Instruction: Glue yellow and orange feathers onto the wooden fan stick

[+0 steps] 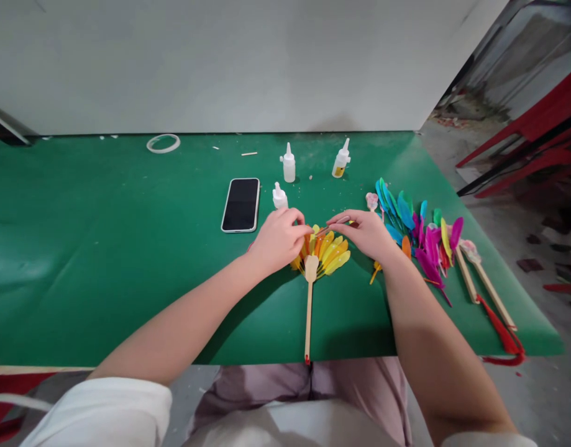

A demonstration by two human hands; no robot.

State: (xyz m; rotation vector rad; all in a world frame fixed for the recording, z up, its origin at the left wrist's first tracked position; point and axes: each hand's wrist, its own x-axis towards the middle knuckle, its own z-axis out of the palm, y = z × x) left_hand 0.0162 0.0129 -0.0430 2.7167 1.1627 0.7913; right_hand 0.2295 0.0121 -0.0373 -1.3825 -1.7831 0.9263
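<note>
Holding slim metallic-looking tool (323, 230) in right hand (368, 234) over yellow-orange wooden-handled feather fan (312, 268) on green tabletop (127, 248); can't tell if pinching with left hand (279, 241). Likely arranging feathers (334, 251); calls for steady placement.

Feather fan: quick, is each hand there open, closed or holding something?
Left hand: curled by the yellow feathers; grip cannot be told.
Right hand: closed on a thin tool, possibly tweezers.

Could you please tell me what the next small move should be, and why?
I would probably guide the tip of the slim tool gently onto the yellow feathers, because the right hand holds it near their upper ends and the left hand, close beside that tip, could likely steady them.
</note>
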